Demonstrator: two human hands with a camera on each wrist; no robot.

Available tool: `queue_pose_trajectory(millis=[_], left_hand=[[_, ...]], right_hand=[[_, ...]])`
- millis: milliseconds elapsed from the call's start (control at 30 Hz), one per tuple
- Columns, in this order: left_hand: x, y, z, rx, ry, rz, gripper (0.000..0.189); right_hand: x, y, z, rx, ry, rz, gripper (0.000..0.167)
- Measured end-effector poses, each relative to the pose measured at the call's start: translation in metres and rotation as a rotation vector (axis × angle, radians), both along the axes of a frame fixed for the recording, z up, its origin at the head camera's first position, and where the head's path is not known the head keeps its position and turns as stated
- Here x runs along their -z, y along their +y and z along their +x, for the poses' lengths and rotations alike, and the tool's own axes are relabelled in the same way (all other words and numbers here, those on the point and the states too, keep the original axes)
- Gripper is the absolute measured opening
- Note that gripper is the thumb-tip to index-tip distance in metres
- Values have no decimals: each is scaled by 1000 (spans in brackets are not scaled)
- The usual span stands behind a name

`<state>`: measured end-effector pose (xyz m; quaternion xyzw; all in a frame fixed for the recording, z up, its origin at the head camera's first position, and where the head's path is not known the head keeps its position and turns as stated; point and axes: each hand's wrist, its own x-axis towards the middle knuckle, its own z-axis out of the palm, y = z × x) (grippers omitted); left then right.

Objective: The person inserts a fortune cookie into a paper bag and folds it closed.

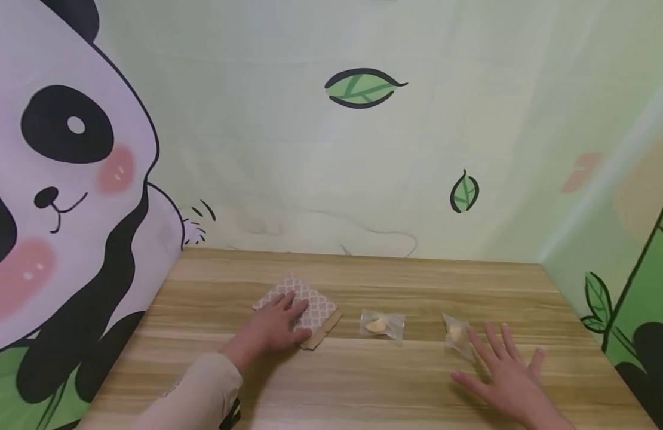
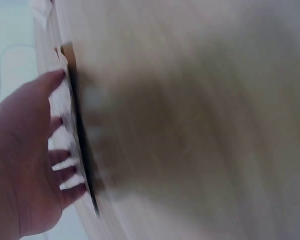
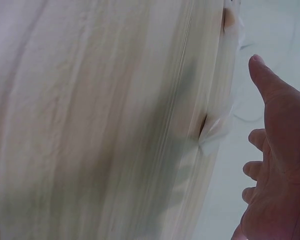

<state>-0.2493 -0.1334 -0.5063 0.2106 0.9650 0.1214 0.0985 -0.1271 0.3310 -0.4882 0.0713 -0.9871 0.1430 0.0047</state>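
In the head view my left hand rests with spread fingers on a flat square piece with a pink and white lattice print. A brown, cardboard-like strip shows along its right edge. The left wrist view shows the fingertips on the upper face of this thin piece. To its right lies a clear packet with a pale yellow, folded piece inside, like a fortune cookie. A second such packet lies farther right. Beside it my right hand is spread over the table, gripping nothing.
The wooden table runs back to a pale green wall hanging printed with leaves. On the left, a large printed panda borders the table.
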Motion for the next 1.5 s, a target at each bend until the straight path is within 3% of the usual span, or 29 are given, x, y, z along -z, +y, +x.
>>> queue_pose_trajectory(millis=[433, 667, 733, 800, 933, 1033, 1167, 1500], left_hand=[[0, 22, 76, -87, 96, -73, 75], [-4, 27, 99, -88, 122, -36, 79], [-10, 23, 97, -44, 118, -14, 82], [-19, 17, 89, 36, 108, -3, 88], [-37, 5, 57, 239, 49, -14, 109], [-39, 3, 35, 322, -17, -40, 122], [-30, 11, 23, 354, -45, -80, 131], [-17, 25, 27, 353, -35, -115, 129]], right_hand=[[-3, -30, -13, -89, 55, -14, 98], [-7, -42, -15, -115, 62, 1, 98], [-8, -45, -15, -120, 71, 11, 98], [-10, -48, -14, -125, 78, 18, 97], [-10, -53, -15, -142, 93, 26, 96], [-9, -57, -16, -155, 96, 15, 95], [-7, -63, -17, -173, 105, 2, 95], [-9, -86, -19, -226, 114, -10, 93]])
